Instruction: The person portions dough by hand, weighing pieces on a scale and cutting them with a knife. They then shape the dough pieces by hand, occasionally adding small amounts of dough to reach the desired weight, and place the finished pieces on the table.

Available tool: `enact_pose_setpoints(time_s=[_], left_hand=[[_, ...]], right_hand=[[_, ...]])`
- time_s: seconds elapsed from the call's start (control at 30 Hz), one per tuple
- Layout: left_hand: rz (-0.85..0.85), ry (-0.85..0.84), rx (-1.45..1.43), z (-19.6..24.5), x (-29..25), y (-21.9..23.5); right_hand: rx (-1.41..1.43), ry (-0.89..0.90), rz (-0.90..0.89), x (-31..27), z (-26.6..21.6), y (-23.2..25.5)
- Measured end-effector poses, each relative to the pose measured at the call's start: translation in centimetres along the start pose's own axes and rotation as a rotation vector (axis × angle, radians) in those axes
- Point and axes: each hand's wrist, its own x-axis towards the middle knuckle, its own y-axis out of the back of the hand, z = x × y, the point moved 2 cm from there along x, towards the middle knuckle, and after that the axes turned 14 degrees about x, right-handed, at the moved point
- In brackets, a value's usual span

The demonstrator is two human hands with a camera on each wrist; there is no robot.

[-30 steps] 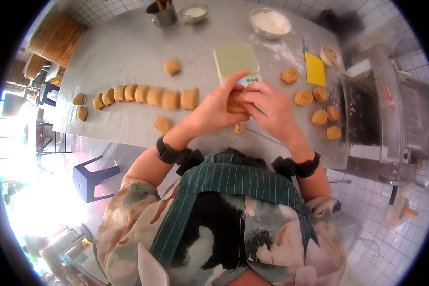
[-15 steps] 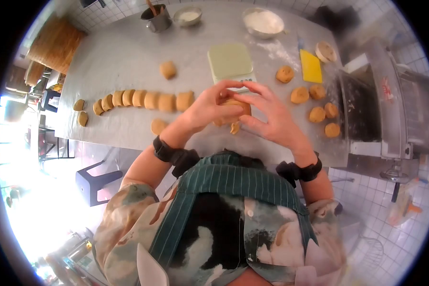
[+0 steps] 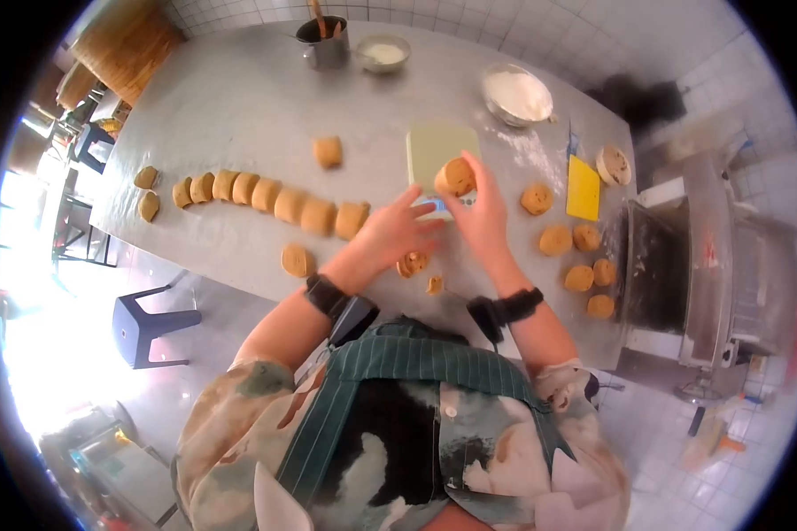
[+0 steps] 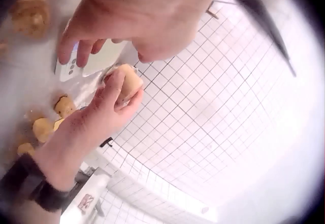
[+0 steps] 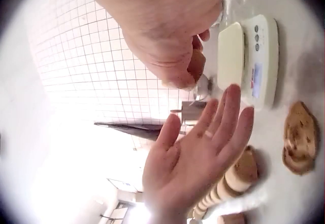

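My right hand [image 3: 483,212] holds a round piece of brown dough [image 3: 455,177] between thumb and fingers, over the pale green scale [image 3: 429,146]. In the left wrist view that dough piece [image 4: 130,83] shows its smooth side. Beside it, my left hand [image 3: 394,234] is empty, and the right wrist view shows its palm [image 5: 195,155] with fingers extended near the scale [image 5: 264,61]. On the table below lies an uneven, dark-streaked dough lump [image 5: 299,139], with a small dough scrap [image 3: 435,284] near it.
A curved row of cut dough pieces [image 3: 266,195] runs left across the metal table [image 3: 212,106]. Several rounded pieces [image 3: 555,240] sit at right by a yellow scraper [image 3: 583,188]. Along the back stand a metal pot [image 3: 323,49], a small bowl [image 3: 383,55] and a flour bowl [image 3: 516,96].
Both hands were together around the dough piece. Now the left hand has let go and drawn apart, while the right hand carries the piece up over the scale.
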Motion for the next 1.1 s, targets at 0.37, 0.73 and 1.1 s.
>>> enact_pose_setpoints(time_s=[0.37,0.73,1.1], left_hand=[[0.163,-0.201,-0.077,3.3,-7.6,11.0],[0.446,-0.313,0.137,8.2,-11.2,15.1],[0.666,-0.366,0.362,6.4,-16.1,16.9]], right_hand=[[-0.318,-0.056,0.039,3.1,6.5,-1.1],[-0.250,-0.160,0.168,3.5,5.2,1.5],[-0.335,-0.028,0.048,4.5,4.6,-2.3]])
